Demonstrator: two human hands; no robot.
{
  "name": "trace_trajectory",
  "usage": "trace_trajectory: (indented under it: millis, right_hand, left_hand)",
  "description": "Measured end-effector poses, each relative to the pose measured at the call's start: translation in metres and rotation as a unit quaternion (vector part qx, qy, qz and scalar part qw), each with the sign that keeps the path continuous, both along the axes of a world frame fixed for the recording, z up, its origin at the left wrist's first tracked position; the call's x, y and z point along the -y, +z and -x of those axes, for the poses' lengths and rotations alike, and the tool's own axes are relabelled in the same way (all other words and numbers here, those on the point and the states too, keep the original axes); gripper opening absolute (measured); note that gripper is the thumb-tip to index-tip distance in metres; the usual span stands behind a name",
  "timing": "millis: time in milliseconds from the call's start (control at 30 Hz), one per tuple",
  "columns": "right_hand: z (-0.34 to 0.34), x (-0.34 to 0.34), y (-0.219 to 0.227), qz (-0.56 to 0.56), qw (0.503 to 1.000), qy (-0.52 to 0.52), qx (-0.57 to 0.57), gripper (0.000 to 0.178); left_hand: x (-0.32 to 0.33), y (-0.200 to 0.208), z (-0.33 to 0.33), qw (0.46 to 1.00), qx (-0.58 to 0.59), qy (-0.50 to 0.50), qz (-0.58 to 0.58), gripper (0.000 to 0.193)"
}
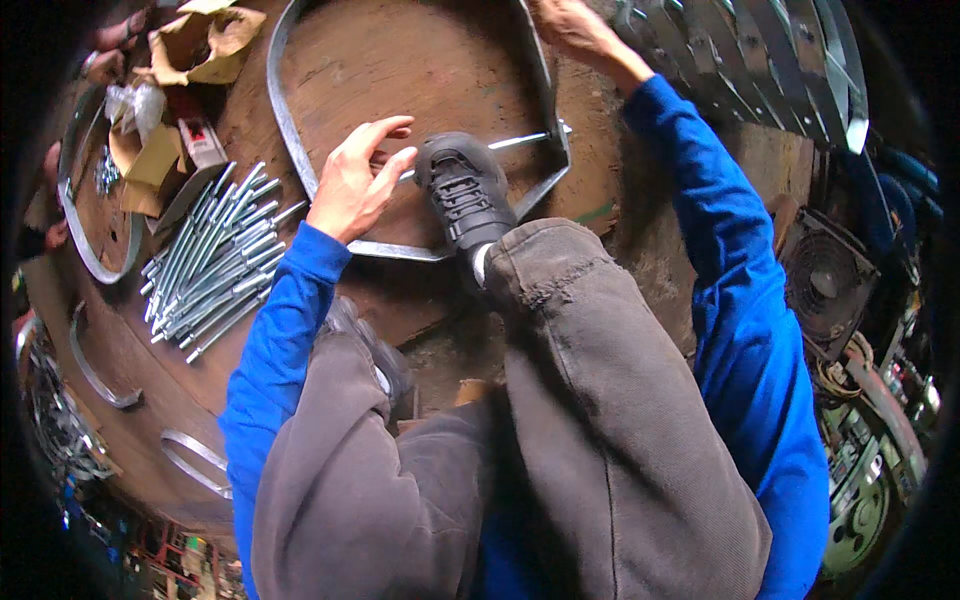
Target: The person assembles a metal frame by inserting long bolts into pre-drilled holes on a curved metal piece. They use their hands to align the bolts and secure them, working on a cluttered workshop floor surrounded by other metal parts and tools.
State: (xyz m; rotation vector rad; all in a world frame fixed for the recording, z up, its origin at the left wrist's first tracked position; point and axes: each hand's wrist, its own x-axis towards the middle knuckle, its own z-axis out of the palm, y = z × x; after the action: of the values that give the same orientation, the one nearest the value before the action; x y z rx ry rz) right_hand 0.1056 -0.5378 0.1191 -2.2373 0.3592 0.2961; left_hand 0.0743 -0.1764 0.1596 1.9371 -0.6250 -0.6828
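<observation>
A bent flat metal band (pixel 283 110) forms a large loop on the brown wooden board. A thin metal rod (pixel 520 140) crosses the loop, running behind my black shoe (pixel 465 190) and out past the band's right side. My left hand (pixel 358 178) is over the band's left side, thumb and fingers apart, beside the rod's left part. Whether it touches the rod is hidden. At the top edge, my right hand (pixel 583 32) is by the band's right side. Its fingertips are blurred and partly cut off.
Several threaded rods (pixel 215 265) lie piled at left, near an opened cardboard box (pixel 145 165) and a torn carton (pixel 205 45). Another person's hand (pixel 103 66) shows at upper left. Stacked metal strips (pixel 740 60) stand at upper right. A curved band (pixel 95 370) lies lower left.
</observation>
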Motion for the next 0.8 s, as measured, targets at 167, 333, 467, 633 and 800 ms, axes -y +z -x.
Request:
trace_trajectory:
  millis: [167,333,467,633,800]
  right_hand:
    - [0.014,-0.006,-0.012,0.094,0.989,-0.020,0.112,0.047]
    - [0.122,-0.047,0.043,0.236,0.904,0.020,0.355,0.026]
    - [0.206,-0.089,0.074,-0.118,0.951,-0.193,0.213,0.040]
    - [0.207,-0.076,0.062,-0.109,0.949,-0.186,0.230,0.042]
    - [0.201,-0.083,0.064,-0.140,0.931,-0.240,0.237,0.034]
  left_hand:
    - [0.013,0.003,0.006,0.999,-0.047,-0.008,-0.017,0.035]
    - [0.007,0.026,0.008,0.998,-0.050,0.004,-0.033,0.036]
    - [-0.017,0.032,0.013,0.998,-0.033,0.054,-0.008,0.034]
    - [-0.055,0.048,0.023,0.993,-0.062,0.090,-0.041,0.034]
    - [-0.087,0.072,0.031,0.984,-0.082,0.156,-0.020,0.039]
